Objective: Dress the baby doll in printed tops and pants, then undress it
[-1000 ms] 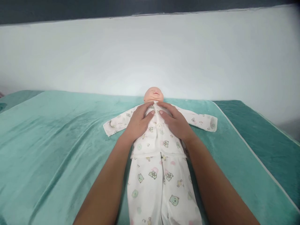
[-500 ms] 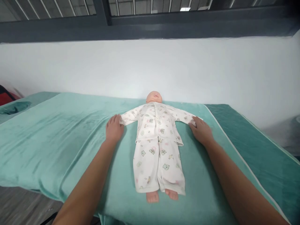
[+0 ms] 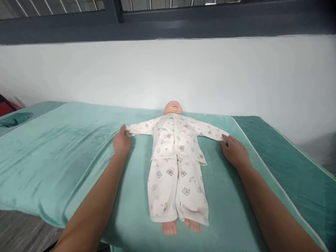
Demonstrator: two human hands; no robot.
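A baby doll [image 3: 173,107] lies on its back with its head toward the wall and its bare feet toward me. It wears a white, animal-print pajama top [image 3: 172,136] and matching pajama pants [image 3: 177,189]. Both sleeves are stretched out sideways. My left hand [image 3: 122,140] pinches the cuff of the sleeve on the left, fingers closed. At the other cuff, my right hand [image 3: 235,150] grips the sleeve end between thumb and fingers. The doll's own hands are hidden in the sleeves or behind my fingers.
A green sheet [image 3: 78,147] covers the bed beneath the doll, with a darker green strip [image 3: 288,168] on the right. A white wall [image 3: 168,73] rises behind, below a dark window frame [image 3: 199,26]. Something red and black [image 3: 5,106] stands at the far left.
Both hands have moved outward, away from the doll's body, drawing the sleeves out longer and straighter. My grip has shifted to the cuff ends.
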